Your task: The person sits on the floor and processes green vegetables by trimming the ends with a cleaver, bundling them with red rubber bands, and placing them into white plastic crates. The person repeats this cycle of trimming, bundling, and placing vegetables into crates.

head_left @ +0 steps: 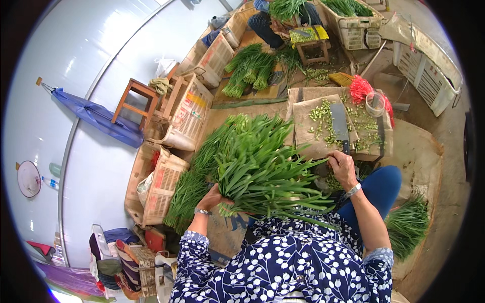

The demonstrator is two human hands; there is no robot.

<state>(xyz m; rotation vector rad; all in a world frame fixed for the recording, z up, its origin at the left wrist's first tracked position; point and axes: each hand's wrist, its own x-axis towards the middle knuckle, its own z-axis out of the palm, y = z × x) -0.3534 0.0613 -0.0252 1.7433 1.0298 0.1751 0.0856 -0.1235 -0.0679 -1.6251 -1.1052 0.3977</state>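
Note:
My left hand (214, 197) grips a large bundle of leafy greens, which look like Chinese chives (265, 178), near its base, with the leaves fanned out to the right. My right hand (341, 168) pinches the tip of a long leaf at the bundle's right side, just below the handle of a cleaver (340, 121). The cleaver lies on a cardboard-covered work surface (303, 146) among chopped pale-green stem ends (320, 117). Beyond my left hand, more greens (206, 151) lie in a heap.
A clear plastic tub (375, 104) and red ties (360, 89) sit on the surface's right. Plastic crates (193, 113) line the left. More bundles (252, 70) lie ahead, near another seated person (265, 28) and a small stool (312, 47). Greens (407, 227) lie to my right.

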